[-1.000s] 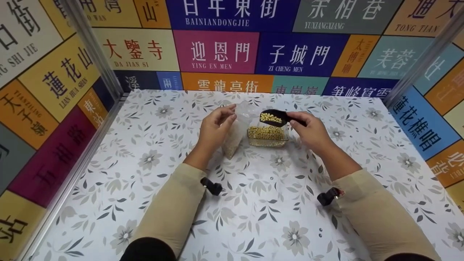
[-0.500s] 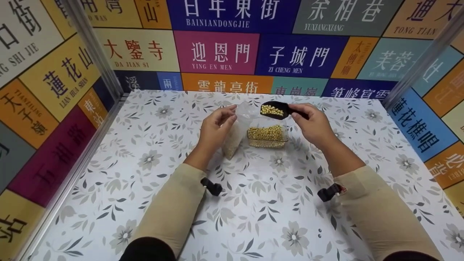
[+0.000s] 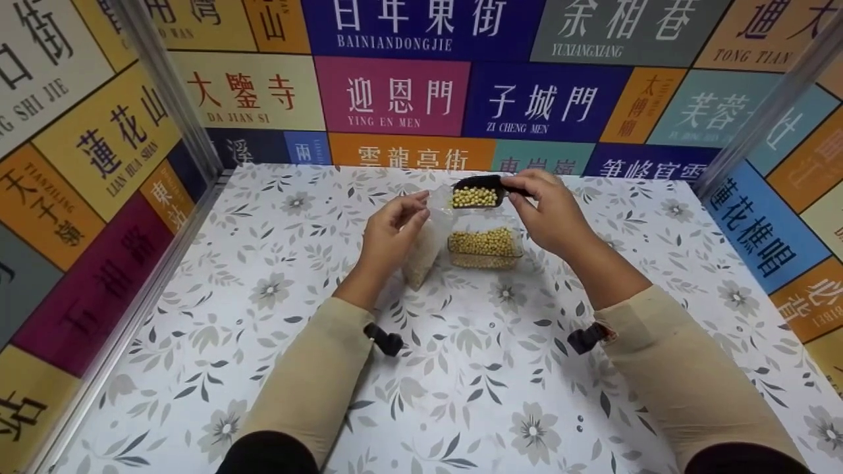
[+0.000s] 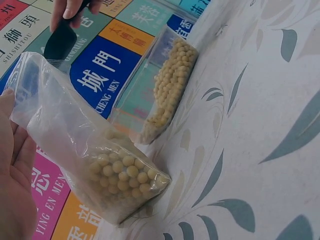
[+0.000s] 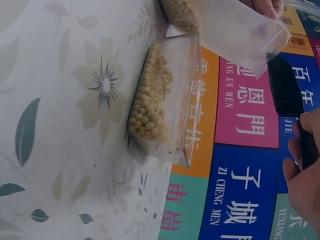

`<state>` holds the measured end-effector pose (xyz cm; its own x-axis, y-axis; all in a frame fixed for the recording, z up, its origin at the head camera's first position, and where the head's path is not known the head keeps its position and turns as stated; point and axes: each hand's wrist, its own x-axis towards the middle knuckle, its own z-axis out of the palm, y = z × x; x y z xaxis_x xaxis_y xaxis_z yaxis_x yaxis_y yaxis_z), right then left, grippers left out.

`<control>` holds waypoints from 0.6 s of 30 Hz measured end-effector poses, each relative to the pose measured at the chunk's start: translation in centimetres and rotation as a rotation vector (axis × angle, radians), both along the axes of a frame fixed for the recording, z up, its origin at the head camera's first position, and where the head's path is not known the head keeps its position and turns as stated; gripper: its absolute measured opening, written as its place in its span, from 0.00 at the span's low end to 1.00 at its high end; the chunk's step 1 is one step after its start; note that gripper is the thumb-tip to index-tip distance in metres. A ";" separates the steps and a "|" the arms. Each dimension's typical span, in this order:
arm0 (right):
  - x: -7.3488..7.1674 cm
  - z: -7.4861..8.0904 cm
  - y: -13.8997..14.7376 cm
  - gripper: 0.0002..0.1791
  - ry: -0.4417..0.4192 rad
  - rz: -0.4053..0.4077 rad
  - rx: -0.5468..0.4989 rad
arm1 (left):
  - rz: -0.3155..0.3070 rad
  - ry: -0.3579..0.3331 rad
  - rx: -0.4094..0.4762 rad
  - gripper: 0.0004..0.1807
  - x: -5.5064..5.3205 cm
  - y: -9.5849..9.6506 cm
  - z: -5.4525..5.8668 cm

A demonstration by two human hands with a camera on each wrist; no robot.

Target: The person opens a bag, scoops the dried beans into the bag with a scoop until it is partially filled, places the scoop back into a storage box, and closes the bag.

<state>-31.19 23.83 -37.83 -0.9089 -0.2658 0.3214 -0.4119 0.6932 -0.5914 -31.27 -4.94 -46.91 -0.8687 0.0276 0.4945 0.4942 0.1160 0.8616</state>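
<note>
My left hand (image 3: 390, 234) pinches the upper edge of a clear zip bag (image 4: 65, 115), which stands on the table with soybeans (image 4: 122, 177) in its bottom. In my right hand (image 3: 550, 210) is the handle of a black scoop (image 3: 487, 187) loaded with soybeans. The scoop's front end is at the bag's mouth, above and behind a clear plastic box (image 3: 486, 262). Soybeans (image 5: 150, 102) partly fill that box, which stands just right of the bag. In the right wrist view the scoop (image 5: 285, 87) shows its dark underside, so its load is hidden there.
A white tablecloth (image 3: 461, 382) with grey flowers and leaves covers the table. Panels with large printed characters (image 3: 395, 95) rise behind it and at both sides. Metal posts (image 3: 174, 85) mark the corners.
My right hand has raised the loaded scoop from just above the box, then shifted it left to the bag's mouth. The left hand and the bag have hardly moved.
</note>
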 end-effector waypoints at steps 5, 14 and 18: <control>0.0 0.6 -0.8 0.18 0.089 0.025 0.076 | -0.004 0.001 0.003 0.06 0.0 -0.1 0.0; -0.1 0.9 -1.4 0.17 0.168 0.062 0.098 | 0.003 0.026 -0.025 0.07 -0.1 -0.2 -0.2; -0.1 1.1 -1.5 0.17 0.178 0.072 0.102 | 0.007 0.019 -0.021 0.06 0.0 -0.1 -0.2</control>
